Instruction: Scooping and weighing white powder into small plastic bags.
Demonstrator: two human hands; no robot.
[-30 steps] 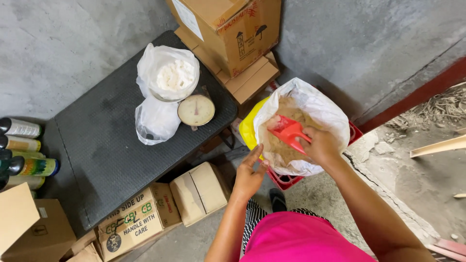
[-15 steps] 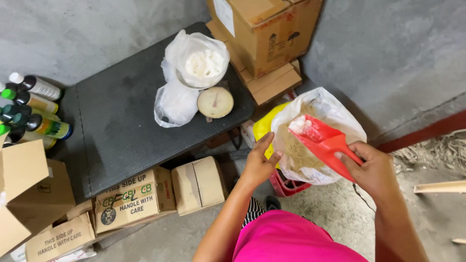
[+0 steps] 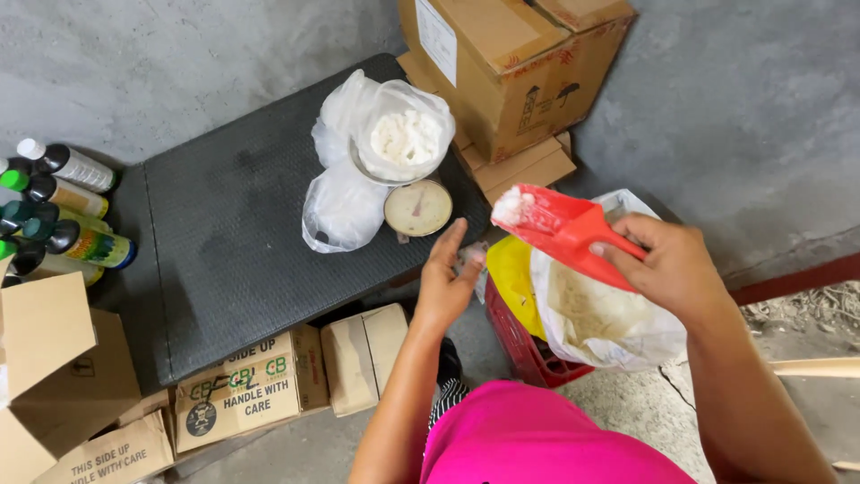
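Right hand (image 3: pixel 667 269) fingers curled in a grip, left hand (image 3: pixel 448 282) open, fingers extended forward

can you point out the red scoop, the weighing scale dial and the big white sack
red scoop (image 3: pixel 563 229), head view, on the middle of its blade.
weighing scale dial (image 3: pixel 417 208), head view, on the round face.
big white sack (image 3: pixel 627 336), head view, on its front wall.

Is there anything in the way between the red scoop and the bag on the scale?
Nothing visible. The red scoop in the right hand has open air toward the bag on the scale; the left hand sits lower, beside that path.
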